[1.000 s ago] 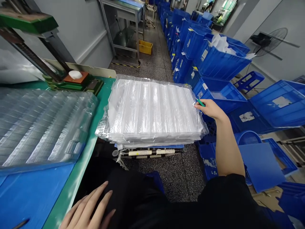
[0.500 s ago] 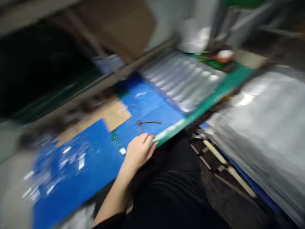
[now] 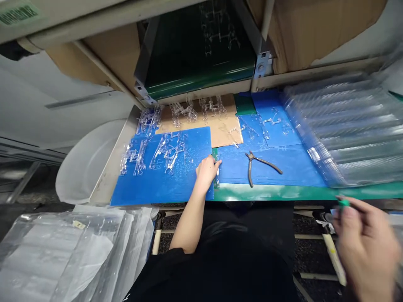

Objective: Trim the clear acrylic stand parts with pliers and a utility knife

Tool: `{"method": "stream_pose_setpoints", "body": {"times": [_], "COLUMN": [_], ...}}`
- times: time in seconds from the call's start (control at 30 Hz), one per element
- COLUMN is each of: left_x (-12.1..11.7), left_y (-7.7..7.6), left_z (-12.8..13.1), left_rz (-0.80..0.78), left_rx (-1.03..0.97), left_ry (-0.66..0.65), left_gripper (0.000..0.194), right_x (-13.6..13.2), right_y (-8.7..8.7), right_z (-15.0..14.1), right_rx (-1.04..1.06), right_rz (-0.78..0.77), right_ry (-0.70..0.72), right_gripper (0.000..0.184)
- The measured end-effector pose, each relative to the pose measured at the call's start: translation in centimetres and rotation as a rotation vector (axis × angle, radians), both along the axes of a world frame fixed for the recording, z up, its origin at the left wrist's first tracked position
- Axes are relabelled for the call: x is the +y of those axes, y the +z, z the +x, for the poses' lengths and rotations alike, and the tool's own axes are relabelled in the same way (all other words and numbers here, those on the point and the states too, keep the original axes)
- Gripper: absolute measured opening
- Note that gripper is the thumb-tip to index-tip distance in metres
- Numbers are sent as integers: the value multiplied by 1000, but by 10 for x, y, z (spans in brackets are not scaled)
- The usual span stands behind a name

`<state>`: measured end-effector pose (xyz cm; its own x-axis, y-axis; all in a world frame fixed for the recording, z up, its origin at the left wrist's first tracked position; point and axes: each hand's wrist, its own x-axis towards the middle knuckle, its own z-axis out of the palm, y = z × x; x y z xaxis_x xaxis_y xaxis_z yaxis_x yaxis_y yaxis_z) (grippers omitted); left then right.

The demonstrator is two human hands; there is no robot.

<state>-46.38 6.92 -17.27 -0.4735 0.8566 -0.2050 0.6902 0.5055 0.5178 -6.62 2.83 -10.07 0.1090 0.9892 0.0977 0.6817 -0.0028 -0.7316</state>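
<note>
My left hand (image 3: 206, 173) rests at the gap between two blue sheets, fingers curled and thumb against a narrow clear plastic piece (image 3: 217, 179). To its right, metal cutting pliers (image 3: 262, 164) lie with handles spread on the right blue sheet (image 3: 233, 170). Several clear plastic moulded parts (image 3: 171, 151) on thin frames lie on the left blue sheet (image 3: 163, 184). Out past the front edge at the right, my right hand (image 3: 367, 239) is closed around a small green object (image 3: 344, 203) with a thin tip. Most of that object is hidden by the fingers.
A ribbed clear tray (image 3: 349, 130) stands at the right. More clear parts lie on brown cardboard (image 3: 225, 135) at the back, below a dark green conveyor belt (image 3: 201, 54). Plastic-wrapped stacks (image 3: 56, 251) sit low at the left, near a round white tub (image 3: 85, 163).
The view has swung left and levelled. My left hand has left the bench's front edge for the clear piece in the gap. My right hand has come into view with the green object.
</note>
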Motion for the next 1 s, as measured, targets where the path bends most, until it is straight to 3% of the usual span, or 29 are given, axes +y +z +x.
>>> {"method": "stream_pose_setpoints", "body": {"times": [0.07,0.13,0.23,0.3,0.4,0.5,0.6,0.67,1.0], "left_x": [-2,-16,-49,-72,-94,-100,-100,-101,-106], "left_y": [5,15,31,38,45,48,53,57,61], "left_z": [3,7,15,20,24,26,28,30,38], "left_rz": [74,188,364,443,561,745,829,826,889], "left_rx": [-51,-163,-504,-613,-480,-291,-162,-179,-286], "left_ry": [-50,-123,-279,-333,-381,-526,-600,-611,-525], "left_gripper": [20,14,10,9,17,23,22,20,23], "right_x": [5,11,22,29,36,37,35,32,23], "right_y": [-14,-17,-5,8,25,36,44,48,52], "right_z": [-35,-65,-96,-110,-124,-132,-133,-130,-123], "right_rx": [38,86,92,78,55,47,41,5,-64], "right_rz": [-14,-45,-52,-54,-34,23,72,90,105], "right_ry": [132,322,519,629,782,919,989,1006,1049], "right_gripper": [36,32,26,21,14,13,20,22,23]}}
